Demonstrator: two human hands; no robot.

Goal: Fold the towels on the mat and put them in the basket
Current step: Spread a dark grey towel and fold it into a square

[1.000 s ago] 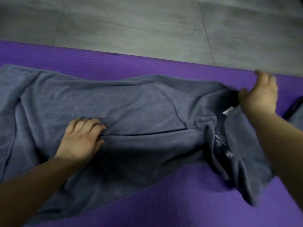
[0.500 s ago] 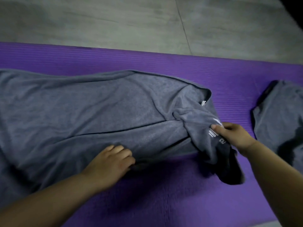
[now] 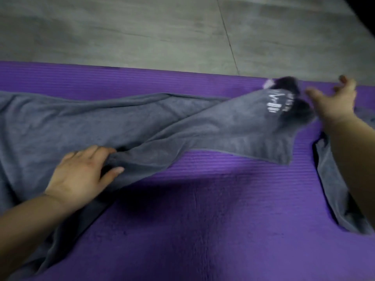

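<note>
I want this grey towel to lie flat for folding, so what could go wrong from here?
1. The right hand is open and the printed corner of the grey towel looks blurred and loose, so it may land twisted.
2. The left hand has a grip on one bunched fold only; deep diagonal creases could get folded in.
3. The second towel lies close by under the right forearm and could get dragged or overlapped.
</note>
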